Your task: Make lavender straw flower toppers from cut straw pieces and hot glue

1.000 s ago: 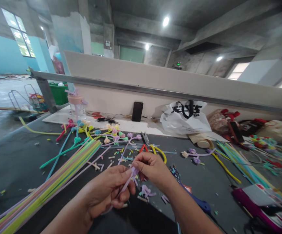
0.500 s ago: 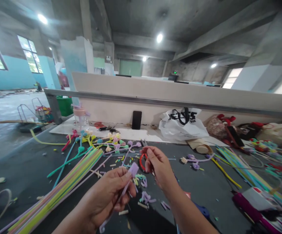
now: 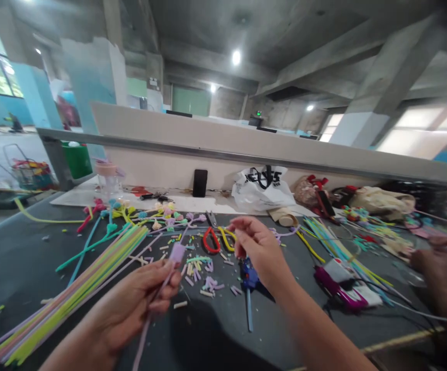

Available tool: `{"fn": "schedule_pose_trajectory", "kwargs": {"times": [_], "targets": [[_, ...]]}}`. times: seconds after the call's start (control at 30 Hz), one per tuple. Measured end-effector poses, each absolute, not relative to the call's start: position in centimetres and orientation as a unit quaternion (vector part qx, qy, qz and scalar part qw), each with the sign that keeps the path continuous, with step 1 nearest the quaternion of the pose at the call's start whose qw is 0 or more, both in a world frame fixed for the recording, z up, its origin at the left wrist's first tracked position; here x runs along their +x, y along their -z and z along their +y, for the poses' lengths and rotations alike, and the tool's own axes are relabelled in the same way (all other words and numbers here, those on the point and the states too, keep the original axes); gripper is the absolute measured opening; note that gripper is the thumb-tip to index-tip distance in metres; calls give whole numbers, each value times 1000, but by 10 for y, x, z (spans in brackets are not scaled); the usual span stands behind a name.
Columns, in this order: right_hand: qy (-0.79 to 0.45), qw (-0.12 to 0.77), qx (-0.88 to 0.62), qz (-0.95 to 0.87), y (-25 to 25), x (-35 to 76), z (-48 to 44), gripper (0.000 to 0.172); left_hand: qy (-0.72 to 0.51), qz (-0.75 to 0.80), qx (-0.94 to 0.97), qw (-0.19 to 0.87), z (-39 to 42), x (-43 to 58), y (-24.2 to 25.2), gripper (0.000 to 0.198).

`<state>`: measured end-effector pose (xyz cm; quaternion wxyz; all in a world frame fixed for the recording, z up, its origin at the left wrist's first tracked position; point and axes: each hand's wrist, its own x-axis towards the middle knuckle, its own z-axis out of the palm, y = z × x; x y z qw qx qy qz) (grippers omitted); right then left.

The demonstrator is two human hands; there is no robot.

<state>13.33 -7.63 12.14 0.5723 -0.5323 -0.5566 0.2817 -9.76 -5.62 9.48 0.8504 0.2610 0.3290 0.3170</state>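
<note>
My left hand (image 3: 142, 296) is closed on a lilac fuzzy craft stem (image 3: 144, 335), with a flat lilac tuft (image 3: 177, 253) at its top above my thumb. To the right, my right hand (image 3: 258, 252) hovers over the table, fingers loosely bent and somewhat apart, with nothing visible in them. Just left of it lie scissors (image 3: 211, 239) with one red and one yellow handle. Below it, partly covered by the wrist, is a blue glue gun (image 3: 250, 275) with a pale stick jutting from it. Short cut stem pieces (image 3: 210, 285) are scattered between my hands.
A bundle of coloured stems (image 3: 88, 288) lies left, with knotted stem flowers (image 3: 165, 214) behind. A phone (image 3: 200, 183) leans at the back beside a white bag (image 3: 262, 190). At right are a magenta tool (image 3: 339, 291) with cables and another person's hand (image 3: 440, 263).
The view has swung right, bringing the blue glue gun and another person's hand into sight. My right hand has moved off the scissors, uncovering their yellow handle. My left hand keeps its lilac stem.
</note>
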Motion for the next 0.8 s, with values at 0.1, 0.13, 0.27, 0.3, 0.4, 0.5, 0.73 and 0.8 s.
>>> {"fn": "schedule_pose_trajectory", "kwargs": {"times": [0.1, 0.13, 0.27, 0.3, 0.4, 0.5, 0.73, 0.8], "targets": [[-231, 410, -645, -602, -84, 153, -95, 14, -316, 387, 247, 830, -68, -120, -106, 5], [-192, 348, -673, -624, -70, 159, -100, 13, -316, 389, 253, 827, -69, -123, -106, 4], [-80, 189, -735, -646, -31, 169, -114, 21, -313, 371, 268, 832, -63, -115, -88, 9], [-60, 177, -740, -646, -27, 170, -117, 22, -315, 354, 271, 838, -59, -110, -81, 8], [20, 180, -770, -612, -25, 175, -124, 28, -318, 322, 268, 851, -50, -98, -63, 5], [59, 165, -819, -546, -25, 187, -129, 41, -313, 314, 273, 854, -45, -94, -53, 10], [3, 90, -844, -529, -15, 204, -123, 50, -280, 321, 387, 817, -48, -85, -50, 26], [6, 88, -840, -536, -16, 204, -117, 48, -277, 315, 428, 801, -49, -82, -50, 27]]}}
